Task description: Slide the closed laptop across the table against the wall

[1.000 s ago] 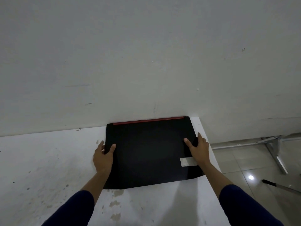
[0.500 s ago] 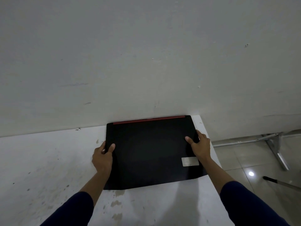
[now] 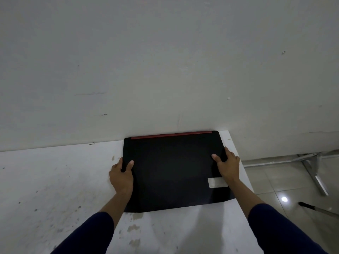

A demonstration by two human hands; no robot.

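Stained white table (image 3: 55, 180), seemingly tiled floor (image 3: 275, 180)

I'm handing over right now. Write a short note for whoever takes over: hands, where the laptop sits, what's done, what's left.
Left hand: grips the laptop's left edge, thumb on the lid.
Right hand: grips the right edge, thumb on the lid.
Laptop: closed, flat on the white table near its right end. Its red-striped back edge appears to meet the wall; no gap is visible.
Done: the slide to the wall looks finished.
Left: check that it sits flush, then let go with both hands.
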